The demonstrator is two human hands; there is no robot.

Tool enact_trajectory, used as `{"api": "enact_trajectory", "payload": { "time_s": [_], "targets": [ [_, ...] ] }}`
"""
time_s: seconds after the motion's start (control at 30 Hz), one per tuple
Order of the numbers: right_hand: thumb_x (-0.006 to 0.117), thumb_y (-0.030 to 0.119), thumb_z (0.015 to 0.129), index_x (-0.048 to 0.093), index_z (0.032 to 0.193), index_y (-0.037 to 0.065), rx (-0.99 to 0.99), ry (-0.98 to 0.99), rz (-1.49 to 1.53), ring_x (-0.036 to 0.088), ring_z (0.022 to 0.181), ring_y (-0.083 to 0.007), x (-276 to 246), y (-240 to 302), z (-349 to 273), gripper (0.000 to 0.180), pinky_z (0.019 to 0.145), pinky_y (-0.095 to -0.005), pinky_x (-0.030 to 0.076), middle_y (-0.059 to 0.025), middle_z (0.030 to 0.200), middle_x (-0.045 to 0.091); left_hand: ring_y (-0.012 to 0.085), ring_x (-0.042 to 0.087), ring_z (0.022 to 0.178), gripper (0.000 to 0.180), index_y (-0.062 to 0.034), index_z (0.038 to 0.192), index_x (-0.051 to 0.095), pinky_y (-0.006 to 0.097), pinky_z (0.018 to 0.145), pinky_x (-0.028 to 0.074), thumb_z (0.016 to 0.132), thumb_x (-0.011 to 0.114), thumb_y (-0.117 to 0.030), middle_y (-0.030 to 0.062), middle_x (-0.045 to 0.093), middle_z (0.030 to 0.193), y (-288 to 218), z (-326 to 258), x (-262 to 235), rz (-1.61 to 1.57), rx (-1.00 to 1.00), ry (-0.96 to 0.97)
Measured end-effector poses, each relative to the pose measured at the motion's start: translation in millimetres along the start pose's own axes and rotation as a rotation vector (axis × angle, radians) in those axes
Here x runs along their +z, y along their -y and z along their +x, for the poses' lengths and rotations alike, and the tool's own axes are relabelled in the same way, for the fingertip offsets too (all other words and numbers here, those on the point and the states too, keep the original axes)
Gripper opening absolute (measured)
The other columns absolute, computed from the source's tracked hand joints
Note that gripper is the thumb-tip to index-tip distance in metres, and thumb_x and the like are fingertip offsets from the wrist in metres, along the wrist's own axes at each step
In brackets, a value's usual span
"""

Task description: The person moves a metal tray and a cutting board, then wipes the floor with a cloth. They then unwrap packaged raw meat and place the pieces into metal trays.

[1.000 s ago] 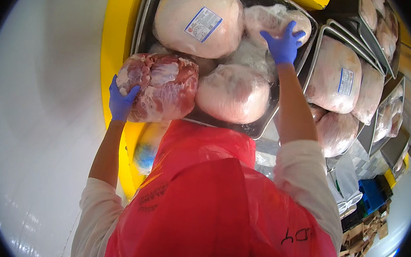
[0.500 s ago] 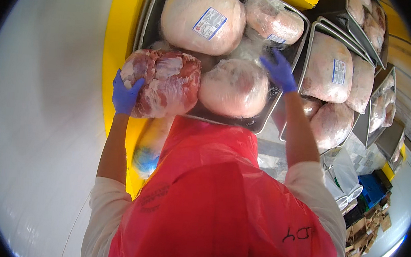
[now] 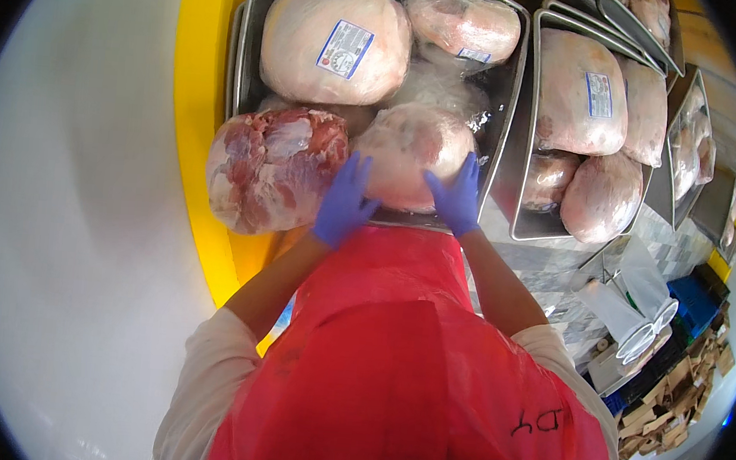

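Observation:
A pale plastic-wrapped piece of meat [image 3: 413, 151] lies at the near end of a metal tray [image 3: 510, 94]. My left hand [image 3: 346, 204], in a blue glove, is against its near left side, close to a redder wrapped piece of meat [image 3: 283, 158]. On its right side rests my right hand [image 3: 457, 195], gloved alike, with fingers curved around it. The red piece sits over the tray's near left corner. Farther back are a large labelled wrapped piece of meat [image 3: 313, 44] and a smaller wrapped piece [image 3: 462, 25], with clear film and liquid near them.
A yellow ledge [image 3: 194, 130] runs along the left beside a white surface [image 3: 67, 206]. A second tray of wrapped meat [image 3: 582, 91] stands to the right, with more trays beyond. At lower right are a blue crate [image 3: 695, 303] and a heap of cardboard [image 3: 674, 405].
My left hand has moved from the red piece's left side to the pale piece. My right hand has come down from the film onto the pale piece's right side.

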State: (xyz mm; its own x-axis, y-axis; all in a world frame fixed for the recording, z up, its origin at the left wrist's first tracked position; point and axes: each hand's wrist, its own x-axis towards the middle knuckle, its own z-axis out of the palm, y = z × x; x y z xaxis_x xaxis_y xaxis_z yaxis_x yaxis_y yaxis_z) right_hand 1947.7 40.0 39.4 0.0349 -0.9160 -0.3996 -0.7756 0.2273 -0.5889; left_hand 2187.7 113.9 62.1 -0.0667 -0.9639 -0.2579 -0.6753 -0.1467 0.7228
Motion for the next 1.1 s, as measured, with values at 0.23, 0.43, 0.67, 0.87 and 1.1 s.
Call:
{"api": "enact_trajectory", "payload": {
  "time_s": [0.23,0.43,0.67,0.87,1.1],
  "targets": [
    [0.072,0.062,0.072,0.010,0.145,-0.011,-0.059,0.057,-0.081,0.024,0.135,-0.0518,-4.9,-10.9,9.6,0.120,0.112,-0.0491,0.025,-0.0393,0.144,0.022,0.0511,0.020,0.137,0.109,-0.0032,0.149,0.020,0.051,0.114,0.020,0.067,0.079,-0.045,0.0348,0.019,0.149,-18.3,54.2,19.9,0.198,-0.030,0.239],
    [0.075,0.063,0.066,0.012,0.146,-0.008,0.004,0.140,-0.115,0.035,0.132,-0.0471,-22.2,0.7,24.3,0.124,0.106,-0.0476,0.037,-0.0369,0.142,0.029,0.0514,0.027,0.133,0.107,-0.0010,0.145,0.023,0.054,0.110,0.027,0.064,0.082,-0.039,0.0324,0.025,0.146,-8.7,62.4,19.1,0.096,0.103,0.123],
    [0.077,0.068,0.060,0.006,0.146,-0.011,-0.011,0.179,-0.052,0.029,0.134,-0.0501,-22.6,-9.1,31.7,0.136,0.111,-0.0461,0.030,-0.0405,0.143,0.023,0.0312,0.051,0.109,0.054,-0.0120,0.134,0.042,0.045,0.092,0.044,0.088,0.060,-0.033,0.0173,0.050,0.127,22.8,-9.0,96.1,-0.709,-0.757,-0.322],
    [0.075,0.068,0.062,0.004,0.145,-0.013,-0.018,0.240,-0.059,0.023,0.137,-0.0494,-25.7,-3.5,32.8,0.135,0.112,-0.0446,0.028,-0.0406,0.145,0.019,0.0281,0.046,0.126,0.046,-0.0146,0.137,0.046,0.042,0.104,0.040,0.097,0.043,-0.038,0.0090,0.046,0.142,74.5,-11.3,142.8,-1.584,-1.170,-0.383],
    [0.073,0.066,0.066,0.003,0.144,-0.015,0.009,0.311,-0.093,0.024,0.138,-0.0468,-37.4,3.5,33.7,0.132,0.112,-0.0417,0.030,-0.0398,0.147,0.016,0.0271,0.032,0.137,0.051,-0.0129,0.145,0.035,0.041,0.115,0.025,0.101,0.031,-0.038,0.0087,0.034,0.151,105.0,2.6,191.2,-1.797,-0.516,-0.407]
  ]
}}
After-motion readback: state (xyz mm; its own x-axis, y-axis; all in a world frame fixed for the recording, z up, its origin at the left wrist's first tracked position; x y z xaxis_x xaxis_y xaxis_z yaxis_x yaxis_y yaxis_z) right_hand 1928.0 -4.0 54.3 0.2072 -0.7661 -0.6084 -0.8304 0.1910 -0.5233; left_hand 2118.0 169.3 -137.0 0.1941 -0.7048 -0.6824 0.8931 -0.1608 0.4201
